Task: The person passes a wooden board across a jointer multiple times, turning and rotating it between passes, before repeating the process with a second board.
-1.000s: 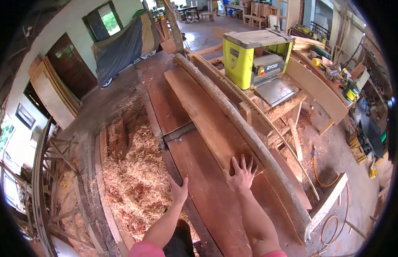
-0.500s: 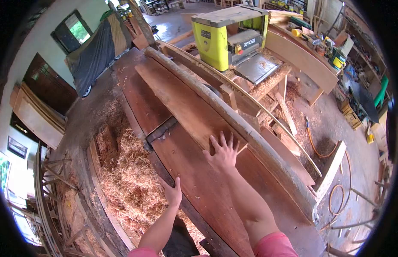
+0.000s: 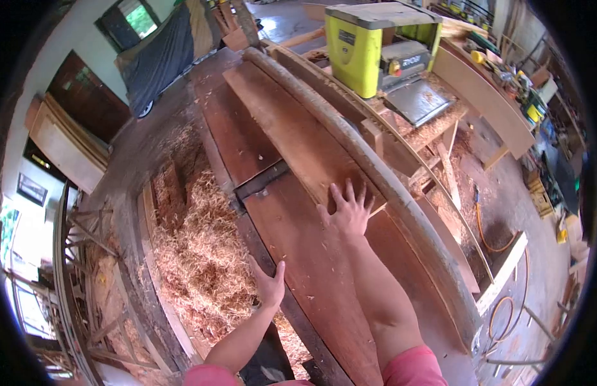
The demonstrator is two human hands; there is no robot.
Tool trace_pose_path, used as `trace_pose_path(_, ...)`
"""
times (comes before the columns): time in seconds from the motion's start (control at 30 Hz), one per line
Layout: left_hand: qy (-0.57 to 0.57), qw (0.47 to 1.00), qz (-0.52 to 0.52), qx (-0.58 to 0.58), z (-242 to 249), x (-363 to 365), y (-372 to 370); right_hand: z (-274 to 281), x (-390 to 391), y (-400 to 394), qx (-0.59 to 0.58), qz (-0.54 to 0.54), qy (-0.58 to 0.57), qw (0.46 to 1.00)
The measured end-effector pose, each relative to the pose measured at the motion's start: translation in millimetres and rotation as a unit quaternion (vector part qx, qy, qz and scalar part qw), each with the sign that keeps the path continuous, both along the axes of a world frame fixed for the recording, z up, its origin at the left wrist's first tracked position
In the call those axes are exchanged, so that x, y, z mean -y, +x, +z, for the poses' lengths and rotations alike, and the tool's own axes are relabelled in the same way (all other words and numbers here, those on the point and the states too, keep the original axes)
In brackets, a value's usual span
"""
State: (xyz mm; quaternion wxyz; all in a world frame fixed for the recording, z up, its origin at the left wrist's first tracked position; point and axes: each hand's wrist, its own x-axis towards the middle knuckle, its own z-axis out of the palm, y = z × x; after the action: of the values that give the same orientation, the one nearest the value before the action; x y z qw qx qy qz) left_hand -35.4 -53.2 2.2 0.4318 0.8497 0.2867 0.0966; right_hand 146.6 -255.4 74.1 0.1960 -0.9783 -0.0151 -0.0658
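A long wooden board (image 3: pixel 292 132) lies lengthwise on the reddish wooden bench top (image 3: pixel 305 257). My right hand (image 3: pixel 350 209) rests with spread fingers over the near end of that board, holding nothing in a grip. Beside the bench's left edge is my left hand (image 3: pixel 269 283), its thumb raised and apart from the fingers, with nothing in it. A dark metal strip (image 3: pixel 263 179) crosses the bench top left of the board. Along the right side of the board runs a thick rough-edged plank (image 3: pixel 375 167).
A green planer (image 3: pixel 353 55) stands on a wooden stand beyond the bench. Wood shavings (image 3: pixel 205 248) are heaped to the left. An orange hose (image 3: pixel 481 225) lies on the floor at right. A cluttered worktable (image 3: pixel 485 96) stands at back right, and wooden panels (image 3: pixel 67 145) lean at far left.
The whole scene has shifted right in view as the camera turned a little left. Both hands keep nearly the same pose, and the board lies much as before.
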Motion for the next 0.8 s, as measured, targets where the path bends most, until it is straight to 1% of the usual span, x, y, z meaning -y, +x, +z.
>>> trace_pose_path(0.03,-0.026,1.000,0.003,0.015,0.5,-1.0,1.4,2.2,-2.6,1.4,0.001,-0.002,0.006,1.000)
trace_pose_path(0.13,-0.035,0.999,0.024,-0.006,2.6,0.3,-0.4,4.0,-9.5,8.3,-0.007,-0.005,-0.004,1.000)
trace_pose_path(0.17,-0.025,0.999,0.021,0.006,-4.6,-1.6,-0.5,6.1,-11.8,10.8,-0.010,-0.007,0.001,1.000)
trace_pose_path(0.27,-0.013,0.999,0.020,-0.027,-5.6,-4.0,-1.5,-1.5,-16.9,19.8,0.030,-0.001,-0.001,1.000)
trace_pose_path(0.3,-0.046,0.999,0.021,0.009,-6.9,-4.8,-2.1,-3.8,-23.0,24.4,0.038,-0.009,0.010,0.999)
trace_pose_path(0.4,-0.058,0.998,0.027,0.019,1.3,-2.0,-0.8,-9.9,-27.8,33.5,0.052,-0.004,-0.003,0.999)
trace_pose_path(0.43,-0.019,0.999,0.025,0.007,-0.5,-3.6,0.2,-1.9,-30.7,34.0,0.031,-0.007,-0.017,0.999)
trace_pose_path(0.53,-0.080,0.996,0.031,0.033,-0.6,-3.8,-2.6,-3.7,-36.2,40.2,0.029,-0.008,-0.040,0.999)
trace_pose_path(0.57,-0.085,0.995,0.032,0.026,-1.1,-4.7,-3.2,0.5,-38.6,42.4,0.015,-0.011,-0.055,0.998)
trace_pose_path(0.67,-0.221,0.973,0.059,0.022,10.8,-14.0,-1.2,-5.9,-42.9,49.9,0.028,-0.008,-0.066,0.997)
trace_pose_path(0.7,-0.176,0.981,0.076,0.039,-52.2,-29.5,-4.3,-4.8,-44.7,51.2,0.018,-0.009,-0.066,0.998)
trace_pose_path(0.77,-0.302,0.940,0.142,0.074,-55.3,-55.9,11.1,-5.7,-47.8,57.8,0.020,-0.012,-0.072,0.997)
trace_pose_path(0.8,-0.372,0.911,0.150,0.094,-94.4,-71.9,15.1,-9.6,-47.2,58.6,0.017,-0.011,-0.079,0.997)
